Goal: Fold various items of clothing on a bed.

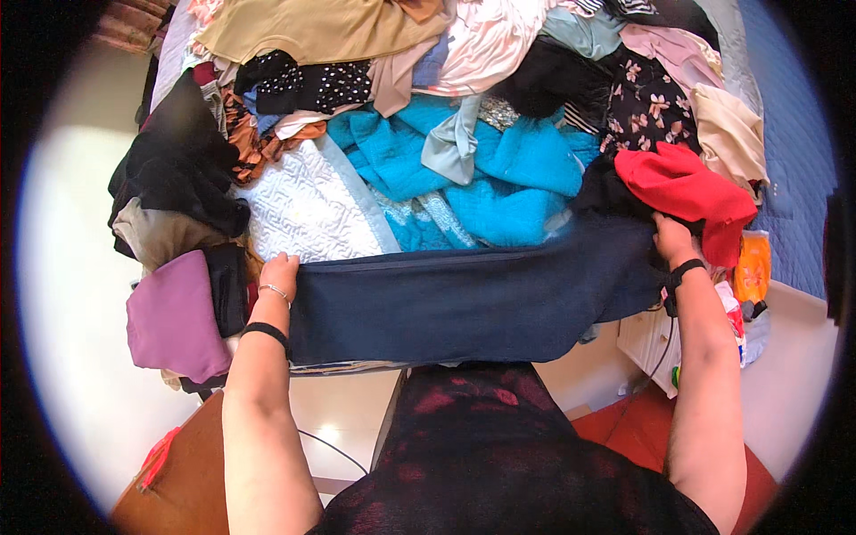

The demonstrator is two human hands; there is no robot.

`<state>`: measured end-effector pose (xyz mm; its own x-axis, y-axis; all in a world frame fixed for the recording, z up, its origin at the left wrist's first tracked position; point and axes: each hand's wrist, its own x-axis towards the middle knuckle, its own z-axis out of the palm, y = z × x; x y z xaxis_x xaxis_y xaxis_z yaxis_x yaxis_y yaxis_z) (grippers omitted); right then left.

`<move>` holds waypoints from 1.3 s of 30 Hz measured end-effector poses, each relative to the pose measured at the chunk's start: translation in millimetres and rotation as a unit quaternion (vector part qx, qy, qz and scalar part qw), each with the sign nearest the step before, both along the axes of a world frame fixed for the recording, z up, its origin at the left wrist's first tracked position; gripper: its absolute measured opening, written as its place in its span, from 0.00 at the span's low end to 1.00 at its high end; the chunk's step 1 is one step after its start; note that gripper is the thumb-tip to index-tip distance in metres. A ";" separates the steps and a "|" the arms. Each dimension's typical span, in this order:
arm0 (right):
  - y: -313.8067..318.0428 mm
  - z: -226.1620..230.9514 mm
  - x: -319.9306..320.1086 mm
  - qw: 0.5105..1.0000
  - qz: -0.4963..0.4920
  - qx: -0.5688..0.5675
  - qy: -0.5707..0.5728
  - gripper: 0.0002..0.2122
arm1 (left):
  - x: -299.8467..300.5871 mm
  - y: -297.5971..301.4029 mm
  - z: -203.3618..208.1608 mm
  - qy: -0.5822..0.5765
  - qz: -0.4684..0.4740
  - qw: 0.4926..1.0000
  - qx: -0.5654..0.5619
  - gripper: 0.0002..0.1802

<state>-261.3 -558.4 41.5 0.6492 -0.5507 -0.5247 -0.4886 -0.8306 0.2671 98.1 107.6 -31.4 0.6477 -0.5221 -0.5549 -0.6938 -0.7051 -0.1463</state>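
A dark navy garment (464, 303), which looks like trousers folded lengthwise, lies stretched sideways along the near edge of the bed. My left hand (281, 275) is closed on its left end, at the upper corner. At the other end, my right hand (670, 239) grips the upper edge, close to a red garment (687, 192). Beyond the navy cloth lie a bright blue fleecy cloth (508, 174) and a white quilted cover (308, 201). A folded purple garment (178, 312) sits left of my left hand.
Heaped clothes surround the middle: a tan garment (321, 31) at the back, a black one (178, 160) at left, a floral black one (651, 107) at right. A white drawer unit (649, 348) stands at the lower right. Brown wooden furniture (183, 473) is at lower left.
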 end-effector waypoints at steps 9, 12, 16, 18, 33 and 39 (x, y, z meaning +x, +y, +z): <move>5.5 -23.9 -1.5 0.997 0.062 0.050 -0.022 0.13 | -17.6 -19.0 4.6 0.040 0.026 0.997 0.057 0.15; -0.7 -12.9 -15.5 0.998 0.034 0.007 0.049 0.10 | -17.6 -7.9 26.7 0.070 0.048 0.996 0.037 0.12; -2.9 32.1 -45.5 0.994 -0.026 0.094 -0.039 0.10 | -26.0 6.7 91.8 0.043 0.048 0.998 -0.020 0.10; 2.1 74.5 -64.1 0.996 -0.029 0.083 -0.034 0.10 | -28.5 8.8 137.9 0.021 0.028 0.995 -0.093 0.09; 60.3 354.4 -99.8 0.937 -0.045 0.005 -0.347 0.11 | 14.5 35.8 366.4 -0.258 -0.074 0.897 -0.352 0.10; 65.7 333.6 -77.4 0.968 0.001 -0.070 -0.240 0.09 | 14.3 20.4 377.0 -0.240 -0.107 0.916 -0.303 0.12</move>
<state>-338.7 -492.7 375.1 0.8010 -0.5930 -0.0820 -0.5827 -0.8037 0.1204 112.3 128.0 345.6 0.5880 -0.7836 0.2005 -0.7837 -0.6133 -0.0982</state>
